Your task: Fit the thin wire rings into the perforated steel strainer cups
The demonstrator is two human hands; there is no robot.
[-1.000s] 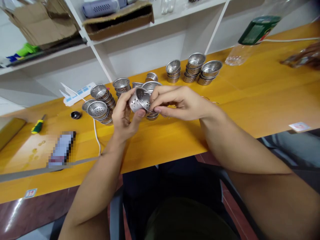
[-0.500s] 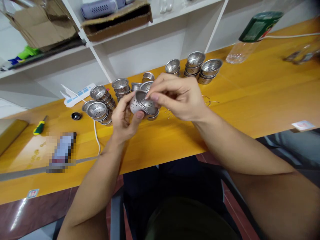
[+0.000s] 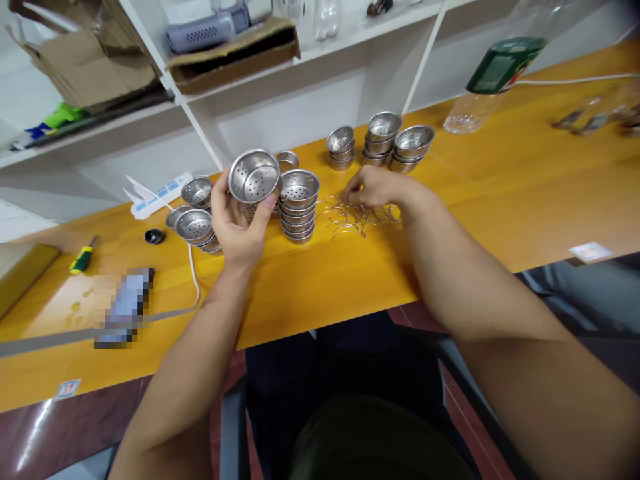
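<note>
My left hand (image 3: 237, 230) is closed around a perforated metal strainer cup (image 3: 255, 177), tilted so its open mouth faces me. Just right of it stands a tall stack of similar strainer cups (image 3: 299, 207), partly behind my thumb. My right hand (image 3: 377, 187) reaches down to a loose heap of thin wire rings (image 3: 347, 220) on the table. Its fingers are curled together at the heap's far side, and whatever lies between the fingertips is hidden.
More stacked strainer cups (image 3: 195, 225) stand at left, others (image 3: 383, 137) at back right. A clear bottle with a green label (image 3: 500, 70), a power strip (image 3: 163, 193), a black cap (image 3: 154, 236), a screwdriver (image 3: 83, 257) and a blurred phone (image 3: 125, 307) lie around. White shelving (image 3: 310, 100) borders the back.
My right hand has left the cup and moved right and down to the wire rings. My left hand has raised its cup slightly up and left, turning its mouth toward me.
</note>
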